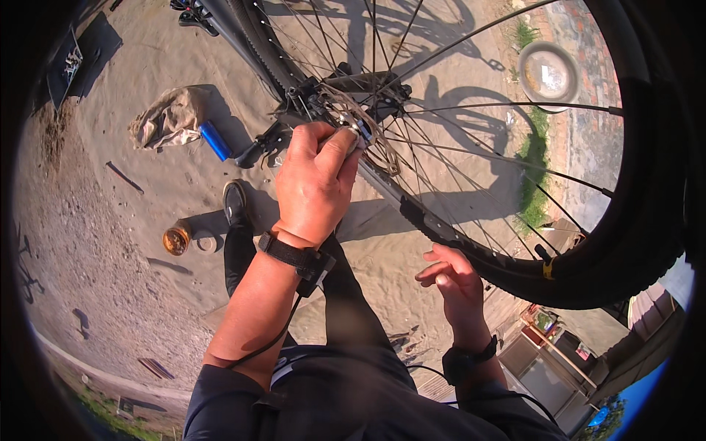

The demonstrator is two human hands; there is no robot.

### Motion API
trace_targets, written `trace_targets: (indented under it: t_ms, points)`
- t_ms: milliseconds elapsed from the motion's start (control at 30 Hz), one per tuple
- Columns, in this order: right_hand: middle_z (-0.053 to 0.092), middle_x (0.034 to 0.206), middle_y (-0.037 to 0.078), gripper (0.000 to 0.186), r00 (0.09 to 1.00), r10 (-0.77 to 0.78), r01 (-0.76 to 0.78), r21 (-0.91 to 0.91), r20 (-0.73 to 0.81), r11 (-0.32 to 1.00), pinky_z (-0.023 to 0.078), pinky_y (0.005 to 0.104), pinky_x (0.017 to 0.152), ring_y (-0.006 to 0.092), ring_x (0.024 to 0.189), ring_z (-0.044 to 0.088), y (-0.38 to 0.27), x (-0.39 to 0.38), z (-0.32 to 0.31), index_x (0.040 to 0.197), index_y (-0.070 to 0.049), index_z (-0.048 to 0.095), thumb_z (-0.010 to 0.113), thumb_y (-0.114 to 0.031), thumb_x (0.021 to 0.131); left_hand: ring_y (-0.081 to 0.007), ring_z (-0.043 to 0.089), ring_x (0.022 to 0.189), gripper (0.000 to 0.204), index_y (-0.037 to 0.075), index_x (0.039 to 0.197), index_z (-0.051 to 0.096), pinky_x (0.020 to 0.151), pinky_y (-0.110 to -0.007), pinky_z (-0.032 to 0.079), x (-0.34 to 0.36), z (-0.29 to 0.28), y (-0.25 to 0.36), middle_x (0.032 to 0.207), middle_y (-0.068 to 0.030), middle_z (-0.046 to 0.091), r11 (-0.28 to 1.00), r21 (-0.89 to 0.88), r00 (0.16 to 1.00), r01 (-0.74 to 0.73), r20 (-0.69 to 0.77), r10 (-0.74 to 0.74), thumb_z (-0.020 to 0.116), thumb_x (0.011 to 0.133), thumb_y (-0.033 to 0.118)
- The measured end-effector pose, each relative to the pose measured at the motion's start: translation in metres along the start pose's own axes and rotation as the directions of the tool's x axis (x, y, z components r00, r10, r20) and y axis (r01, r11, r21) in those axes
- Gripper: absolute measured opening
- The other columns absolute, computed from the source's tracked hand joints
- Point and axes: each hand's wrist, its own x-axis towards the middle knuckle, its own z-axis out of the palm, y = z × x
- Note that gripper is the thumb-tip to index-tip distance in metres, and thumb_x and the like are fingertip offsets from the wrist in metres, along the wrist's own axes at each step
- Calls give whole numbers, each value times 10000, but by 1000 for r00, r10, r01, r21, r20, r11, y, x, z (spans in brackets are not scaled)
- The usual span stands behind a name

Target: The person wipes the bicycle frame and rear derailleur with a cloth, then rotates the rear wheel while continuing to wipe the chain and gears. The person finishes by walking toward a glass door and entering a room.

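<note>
A bicycle wheel (507, 283) with a black tyre and thin spokes fills the upper right. My left hand (315, 180) reaches up to the wheel's hub (393, 95), its fingers pinched together beside a brake disc (391, 151). Small shiny metal parts (353, 125) show at the fingertips; what exactly the fingers grip is hidden. Lower down, my right hand (454, 279) hovers just below the tyre, apart from it. Its fingers are loosely bent and spread, with nothing in them. Dark frame tubing (234, 44) runs from the hub toward the upper left.
On the sandy ground lie a crumpled cloth (170, 117), a blue can (215, 141) and a thin bar (125, 177). An amber jar (176, 239) stands left of my shoe (234, 202). A round basin (549, 73) sits beyond the wheel. Black cables trail from both wrists.
</note>
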Motion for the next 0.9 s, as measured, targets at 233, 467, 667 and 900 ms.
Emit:
trace_targets:
  t_ms: [233,467,667,900]
  points:
    - [718,1097,150,269,936,320,-291,186,-147,938,574,336,798,224,892,742,11,-74,-90,1187,20,699,612,-147,995,-299,667,871,292,73,1097,713,673,-382,563,0,-4,-3,1069,-117,614,999,19,998,-50,26,50,802,822,31]
    - [553,1476,86,558,903,-114,14,-237,-415,971,413,385,1135,206,1378,497,41,-49,-100,1466,-42,509,720,-220,981,-302,677,852,352,87,1130,701,658,-380,569,0,-3,-8,1073,-118,612,990,35,989,-140,44,138,789,802,-3]
    - [551,1473,71,570,940,93,-93,16,-328,996,344,393,1186,199,1353,502,78,-67,-127,1486,-47,496,722,-134,970,-272,661,817,314,136,1102,723,626,-380,556,1,-4,-10,1043,-67,625,984,74,987,-161,31,159,812,804,91]
    - [576,1423,93,515,909,-194,98,-262,-369,960,389,402,1169,204,1314,539,42,-68,-140,1456,-22,493,692,-90,986,-300,686,853,346,105,1121,703,642,-381,566,4,-8,-14,1062,-105,618,975,74,975,-210,90,203,794,802,4]
